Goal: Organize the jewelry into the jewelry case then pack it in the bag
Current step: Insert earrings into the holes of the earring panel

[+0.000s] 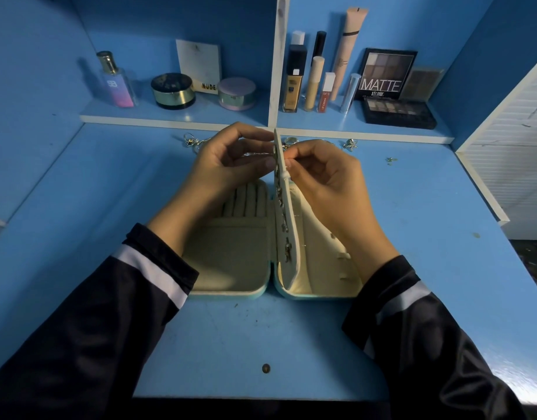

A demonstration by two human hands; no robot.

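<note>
On the blue worktop we see loose jewelry at the far left. Our left grip pinches the far end of the earring panel, which stands upright and edge-on in the open jewelry case. The case's long axis runs straight away from us. Our right grip pinches the panel's other face. A star earring lies beyond.

The left hand and right hand pinch the upright middle flap of the open jewelry case.
</note>
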